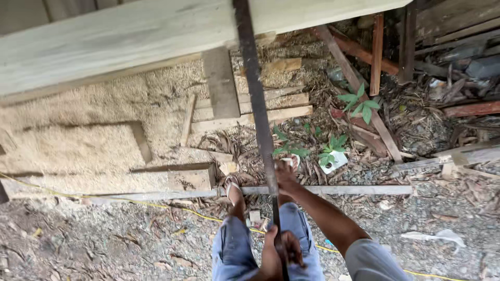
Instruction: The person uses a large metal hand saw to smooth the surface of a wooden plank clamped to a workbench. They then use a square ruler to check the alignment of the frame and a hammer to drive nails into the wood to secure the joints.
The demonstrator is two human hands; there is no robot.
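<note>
— Looking down from the head, what is seen nearest?

— A long dark saw blade is gripped by both hands. The left hand is wrapped shut around its lower end, near the bottom edge; the handle itself is covered by the fingers and cut off by the frame, so its shape cannot be made out. The right hand is closed on the blade higher up, the arm stretched forward from a grey sleeve.

— And below the hands?

— Blue jeans and two sandalled feet are seen; the right foot is largely hidden behind the blade and the right hand. A yellow cord is laid across the gravel, partly lost behind the legs.

— Where is the blade led?

— It is run upward to a pale thick timber beam across the top, where its tip is cut off by the frame. Whether the teeth are in the wood cannot be told.

— Farther off?

— Sawdust, short offcut boards, small green plants and a tangle of reddish scrap wood are seen, the heap hard to sort.
</note>
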